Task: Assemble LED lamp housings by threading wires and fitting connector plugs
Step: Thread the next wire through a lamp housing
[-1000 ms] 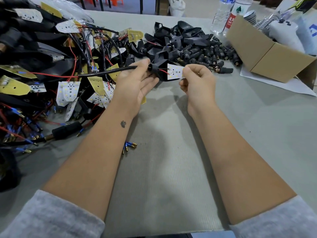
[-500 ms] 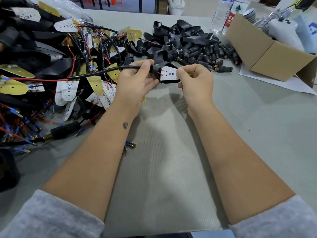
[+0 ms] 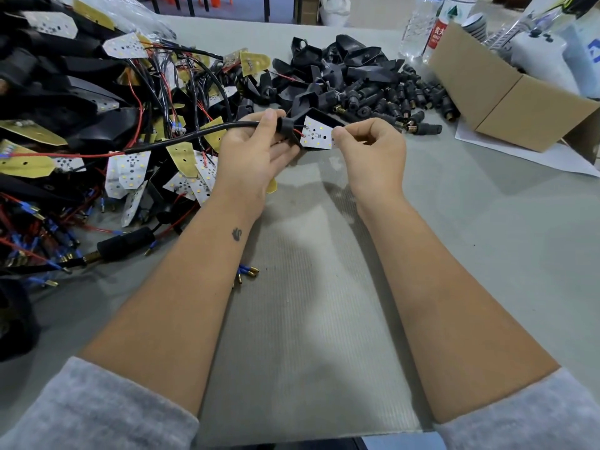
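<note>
My left hand (image 3: 256,151) grips the black cable (image 3: 181,141); my right hand (image 3: 370,147) pinches the LED board (image 3: 318,135), seated crookedly in its housing (image 3: 321,115). Forcing it risks tearing the red wire (image 3: 298,133).

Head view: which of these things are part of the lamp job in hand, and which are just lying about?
In the job:
- left hand gripping the black cable
- right hand pinching the LED board
- black housing around that board

Lying about:
- cardboard box
- water bottles
- sheet of paper
</note>
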The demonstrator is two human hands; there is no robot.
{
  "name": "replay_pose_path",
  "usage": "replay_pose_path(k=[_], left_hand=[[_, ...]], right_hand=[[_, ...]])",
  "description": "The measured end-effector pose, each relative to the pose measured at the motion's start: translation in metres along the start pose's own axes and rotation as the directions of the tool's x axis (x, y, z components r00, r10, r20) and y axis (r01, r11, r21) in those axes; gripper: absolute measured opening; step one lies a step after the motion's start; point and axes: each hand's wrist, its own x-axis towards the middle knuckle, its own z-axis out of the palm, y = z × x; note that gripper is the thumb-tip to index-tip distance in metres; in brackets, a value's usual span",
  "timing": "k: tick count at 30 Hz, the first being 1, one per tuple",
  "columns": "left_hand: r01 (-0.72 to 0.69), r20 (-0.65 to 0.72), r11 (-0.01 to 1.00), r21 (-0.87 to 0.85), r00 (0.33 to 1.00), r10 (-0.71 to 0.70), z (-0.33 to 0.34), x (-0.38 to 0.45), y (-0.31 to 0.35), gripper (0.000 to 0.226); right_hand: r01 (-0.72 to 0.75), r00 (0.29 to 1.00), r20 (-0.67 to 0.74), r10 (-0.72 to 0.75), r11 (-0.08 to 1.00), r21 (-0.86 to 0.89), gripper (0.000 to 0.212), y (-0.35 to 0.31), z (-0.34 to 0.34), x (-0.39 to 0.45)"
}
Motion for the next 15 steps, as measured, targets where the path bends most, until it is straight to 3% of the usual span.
replay_pose_path(k=[8, 11, 15], left_hand=[[-0.034, -0.046, 0.993, 0.111, 0.998, 0.039, 0.0024, -0.0004, 0.001, 0.024], [-0.046, -0.064, 0.992, 0.12, 0.996, 0.054, 0.0019, -0.0003, 0.0012, 0.023], [-0.074, -0.058, 0.991, 0.114, 0.995, 0.081, 0.0014, 0.0004, 0.0008, 0.025]], right_hand=[[-0.014, 0.999, 0.04, 0.01, 0.994, 0.109, 0.019, -0.0047, -0.0013, -0.0032], [-0.024, 0.987, 0.161, -0.002, 0.987, 0.157, 0.019, -0.0065, -0.0033, -0.0037], [0.011, 0.947, 0.319, -0.039, 0.996, 0.089, 0.018, -0.0049, -0.0016, -0.0072]])
